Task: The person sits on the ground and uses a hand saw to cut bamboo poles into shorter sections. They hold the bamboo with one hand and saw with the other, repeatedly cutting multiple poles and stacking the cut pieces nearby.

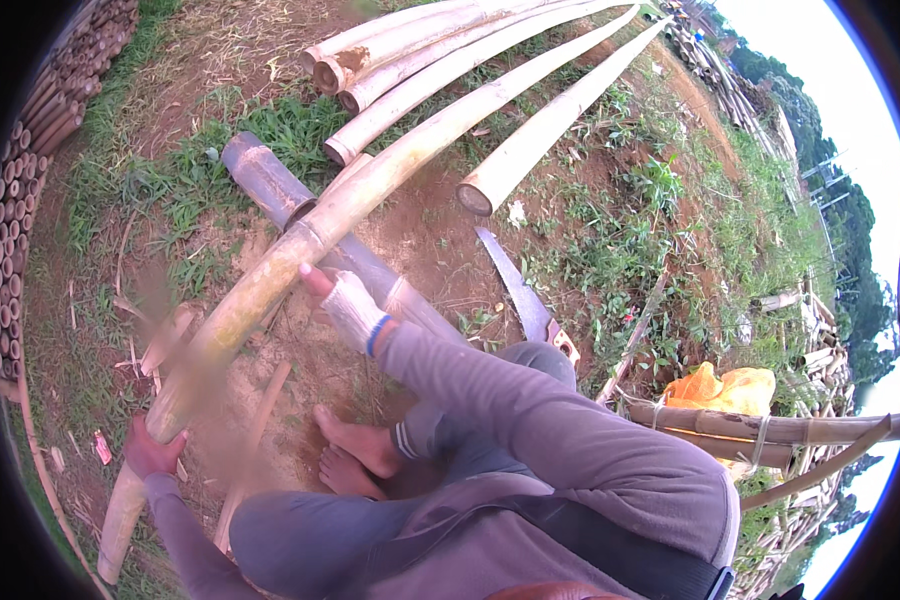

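A long pale bamboo pole [255, 290] slants from the lower left toward the upper right, lying across a darker, thicker bamboo log [270, 180]. Around its near part, my left hand [155, 447] is closed, bare, with the fingers on the pole. My right hand [352, 308] wears a white fingerless-looking glove with a blue cuff. One finger reaches out and its tip touches the pole close to the crossing; the other fingers are partly hidden. On the soil to the right lies a handsaw [515, 285], its handle beside my knee.
Several cut bamboo poles [410, 85] lie at the top, and a separate pole [560, 120] ends near the saw. Stacked bamboo [8, 250] stands at the left. A tied bamboo rail [770, 425] and orange cloth [720, 388] are at the right. My bare feet [355, 445] rest on sawdust-strewn ground.
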Motion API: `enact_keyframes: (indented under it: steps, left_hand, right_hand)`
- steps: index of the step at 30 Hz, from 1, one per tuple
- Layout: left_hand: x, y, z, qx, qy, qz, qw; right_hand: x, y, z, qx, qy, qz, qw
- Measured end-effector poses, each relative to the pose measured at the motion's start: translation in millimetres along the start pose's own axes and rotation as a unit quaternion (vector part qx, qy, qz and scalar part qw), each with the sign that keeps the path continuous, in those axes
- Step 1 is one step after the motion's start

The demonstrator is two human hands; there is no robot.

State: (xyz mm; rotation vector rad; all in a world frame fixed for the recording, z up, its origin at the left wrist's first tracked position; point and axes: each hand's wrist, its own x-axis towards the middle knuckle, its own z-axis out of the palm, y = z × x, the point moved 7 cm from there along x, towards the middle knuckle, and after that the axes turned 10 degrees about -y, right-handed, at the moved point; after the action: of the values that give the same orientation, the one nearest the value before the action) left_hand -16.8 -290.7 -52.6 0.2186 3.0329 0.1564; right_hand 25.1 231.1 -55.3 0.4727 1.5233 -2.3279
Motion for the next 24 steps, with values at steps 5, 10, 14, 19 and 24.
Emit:
enact_keyframes:
  steps: [5, 10, 14, 19, 24]
  left_hand:
    - [-33.5, 24.6, -14.0, 0.065, 0.069, -0.026, 0.995]
    - [-41.7, 20.6, -6.4, 0.085, 0.085, -0.035, 0.992]
    - [-55.2, 23.4, -1.2, 0.102, 0.079, -0.062, 0.990]
    - [-73.1, 35.2, -2.5, 0.124, 0.104, -0.054, 0.985]
    - [-90.3, 46.5, 6.7, 0.094, 0.058, -0.073, 0.991]
  right_hand:
    - [54.0, 5.6, 35.4, 0.248, 0.099, -0.090, 0.960]
    - [75.1, 24.2, 20.6, 0.227, 0.146, -0.122, 0.955]
    - [73.4, 24.8, 13.9, 0.229, 0.113, -0.129, 0.958]
    - [54.4, 22.4, 12.5, 0.218, 0.126, -0.117, 0.961]
    - [36.5, 27.1, -0.7, 0.211, 0.133, -0.134, 0.959]
